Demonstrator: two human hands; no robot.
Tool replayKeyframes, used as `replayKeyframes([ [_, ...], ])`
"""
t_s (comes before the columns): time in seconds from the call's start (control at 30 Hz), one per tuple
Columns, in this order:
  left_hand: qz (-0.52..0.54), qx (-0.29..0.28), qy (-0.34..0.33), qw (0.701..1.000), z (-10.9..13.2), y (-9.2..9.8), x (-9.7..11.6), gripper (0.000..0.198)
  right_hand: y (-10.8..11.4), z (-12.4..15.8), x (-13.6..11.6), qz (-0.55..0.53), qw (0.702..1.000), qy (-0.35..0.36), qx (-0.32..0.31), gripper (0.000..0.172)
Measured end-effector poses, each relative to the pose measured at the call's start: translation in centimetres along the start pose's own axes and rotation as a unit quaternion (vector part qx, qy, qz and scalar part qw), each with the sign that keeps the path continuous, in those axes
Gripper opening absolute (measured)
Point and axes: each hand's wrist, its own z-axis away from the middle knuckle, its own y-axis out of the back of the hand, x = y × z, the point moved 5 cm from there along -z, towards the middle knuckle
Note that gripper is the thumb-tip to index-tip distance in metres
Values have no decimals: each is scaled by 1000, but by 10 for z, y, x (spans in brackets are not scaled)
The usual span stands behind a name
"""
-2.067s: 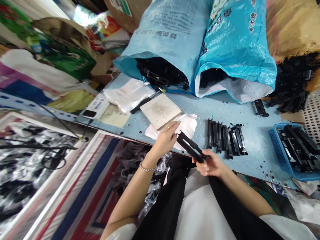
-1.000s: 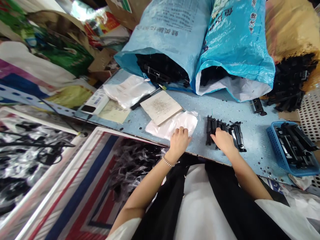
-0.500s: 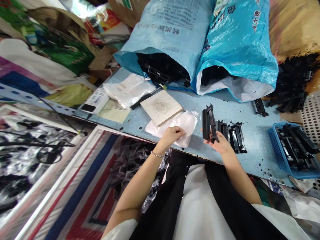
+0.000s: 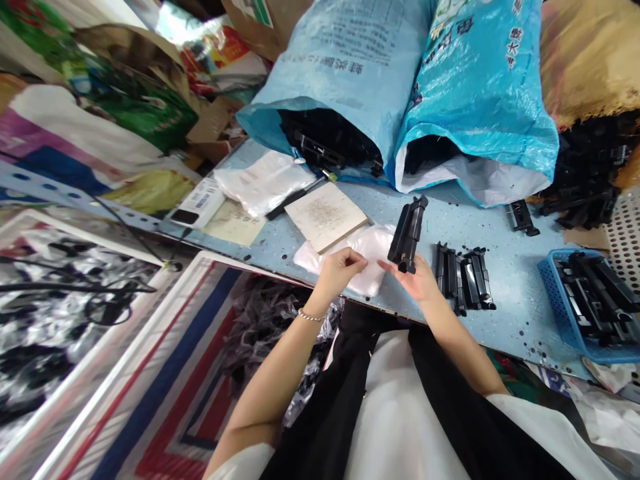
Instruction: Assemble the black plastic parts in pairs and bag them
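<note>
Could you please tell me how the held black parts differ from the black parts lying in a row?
The held parts are raised in the grip of the right hand; the row of parts rests on the table. The held parts make a narrower bundle, while the row spreads wider. Both are black, long and thin.

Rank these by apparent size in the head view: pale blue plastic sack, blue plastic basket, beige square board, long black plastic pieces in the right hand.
Largest to smallest:
Pale blue sack
Blue basket
Beige board
Black pieces, as a pair
</note>
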Motion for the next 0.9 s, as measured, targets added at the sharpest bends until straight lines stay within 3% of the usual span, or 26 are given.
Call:
replayKeyframes([
  [0.07,-98,-1,-77,992,8,-2,16,9,-4,-4,2,-2,1000,-4,2,22],
  [0.17,-316,-14,-185,930,20,-6,39,24,-2,-4,-1,36,999,-12,38,24],
  [0.23,-411,-16,-197,890,22,-3,43,32,5,11,-6,46,998,-20,44,23],
  [0.27,-423,-16,-197,884,20,0,43,36,9,22,-8,37,998,-38,34,22],
  [0.37,-354,-26,-207,912,9,6,39,50,19,65,1,-28,979,-195,-49,25],
  [0.43,-284,-44,-209,935,5,7,34,56,20,88,15,-95,932,-328,-118,28],
  [0.5,-245,-60,-213,944,9,5,32,62,20,94,29,-144,895,-394,-152,35],
  [0.53,-235,-69,-220,944,14,2,34,64,21,90,35,-153,892,-398,-152,37],
  [0.67,-208,-141,-276,928,50,-23,49,65,21,54,48,-68,947,-301,-87,34],
  [0.77,-199,-178,-286,920,77,-37,61,63,7,46,39,76,975,-200,-64,25],
  [0.83,-207,-168,-266,926,91,-27,66,56,-8,55,23,228,958,-138,-109,21],
  [0.9,-234,-137,-223,936,106,3,65,48,-16,70,0,375,909,-91,-156,27],
])
